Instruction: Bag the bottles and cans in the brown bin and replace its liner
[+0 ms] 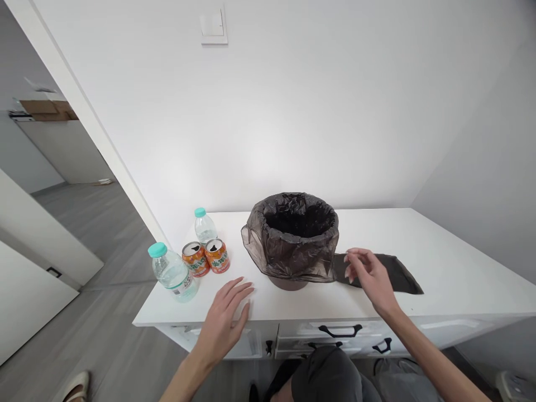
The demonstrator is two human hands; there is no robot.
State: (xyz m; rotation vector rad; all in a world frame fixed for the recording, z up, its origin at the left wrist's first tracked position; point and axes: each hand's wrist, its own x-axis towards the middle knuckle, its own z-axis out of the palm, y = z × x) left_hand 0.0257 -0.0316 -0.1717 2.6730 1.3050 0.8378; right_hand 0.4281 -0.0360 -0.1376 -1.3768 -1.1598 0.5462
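Observation:
A small trash bin (pixel 288 285) stands on the white cabinet top, lined with a dark translucent garbage bag (pixel 299 257). The bag is folded over the rim and hangs loosely around the outside, so only the bin's brown base shows. My left hand (pixel 224 315) is held over the cabinet's front edge, left of the bin, fingers spread and nothing in them. To the bin's right, my right hand (pixel 372 279) hovers over a flat folded black plastic bag (pixel 400 274). Its fingers are loosely bent and apart, and I see nothing held between them.
Two orange drink cans (pixel 217 257), both opened, stand left of the bin beside a front plastic bottle (pixel 176 276) and a rear bottle (pixel 205 227), both with turquoise caps. A white wall (pixel 268 111) rises behind the cabinet. Black-handled drawers (pixel 340 331) are below.

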